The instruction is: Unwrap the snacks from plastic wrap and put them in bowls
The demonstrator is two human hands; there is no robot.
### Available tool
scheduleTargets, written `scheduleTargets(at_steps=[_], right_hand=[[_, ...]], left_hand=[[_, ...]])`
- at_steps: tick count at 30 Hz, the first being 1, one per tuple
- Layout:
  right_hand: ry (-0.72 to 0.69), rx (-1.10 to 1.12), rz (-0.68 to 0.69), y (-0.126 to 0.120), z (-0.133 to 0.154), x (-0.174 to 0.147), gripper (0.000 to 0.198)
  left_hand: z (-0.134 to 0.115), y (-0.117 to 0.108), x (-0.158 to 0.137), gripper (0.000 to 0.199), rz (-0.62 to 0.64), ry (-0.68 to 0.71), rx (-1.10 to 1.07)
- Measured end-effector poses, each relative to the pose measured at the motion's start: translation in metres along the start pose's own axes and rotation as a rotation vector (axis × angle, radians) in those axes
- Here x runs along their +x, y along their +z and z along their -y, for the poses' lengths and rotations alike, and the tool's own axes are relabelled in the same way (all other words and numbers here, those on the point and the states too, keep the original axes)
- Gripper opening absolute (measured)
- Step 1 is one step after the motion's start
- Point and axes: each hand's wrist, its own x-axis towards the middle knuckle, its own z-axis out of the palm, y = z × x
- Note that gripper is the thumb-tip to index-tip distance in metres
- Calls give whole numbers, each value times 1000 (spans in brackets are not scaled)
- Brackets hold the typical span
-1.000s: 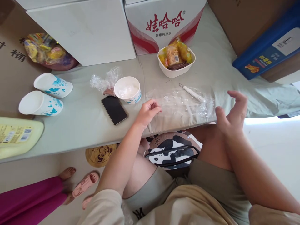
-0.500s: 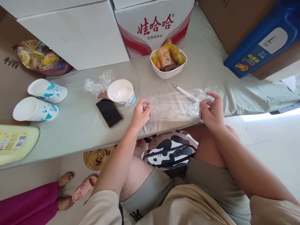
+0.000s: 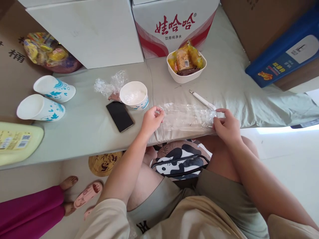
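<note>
A clear plastic sheet or bag (image 3: 188, 118) lies stretched across the cloth-covered surface near its front edge. My left hand (image 3: 152, 120) pinches its left end, fingers closed. At the other end, my right hand (image 3: 227, 126) grips the plastic between thumb and fingers. Just behind the plastic is a white pen-like utility knife (image 3: 202, 99), its near end close to my right fingers. To the left of my left hand stands a paper bowl (image 3: 134, 94) with clear plastic inside, beside a dark phone (image 3: 120, 116).
A white tub (image 3: 186, 77) of wrapped snacks stands before a white-and-red box (image 3: 174, 33). Two paper cups (image 3: 41, 108) lie tipped at left near a yellow bottle (image 3: 20, 142). A blue bottle (image 3: 286, 63) leans at right. Another person's legs (image 3: 32, 212) show lower left.
My right index finger has come down from its raised position onto the plastic. The plastic lies slightly lower and flatter. The whole view has shifted a little.
</note>
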Motion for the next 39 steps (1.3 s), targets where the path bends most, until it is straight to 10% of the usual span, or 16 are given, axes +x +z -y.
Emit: scheduleTargets(at_steps=[12, 20, 25, 28, 32, 39], right_hand=[[-325, -318, -236, 14, -21, 1, 55], [-594, -534, 134, -2, -5, -27, 69], [-692, -261, 160, 6, 38, 15, 67], [-608, -160, 452, 16, 63, 44, 84], [-534, -104, 906, 20, 73, 51, 34], [-188, 522, 571, 31, 60, 37, 29]], left_hand=[[17, 8, 4, 28, -311, 318, 529], [12, 16, 16, 49, -96, 324, 472], [1, 15, 14, 43, 76, 431, 131], [-4, 10, 10, 40, 174, 458, -66], [-4, -8, 8, 44, 156, 417, -164], [-4, -26, 3, 43, 38, 173, -497]])
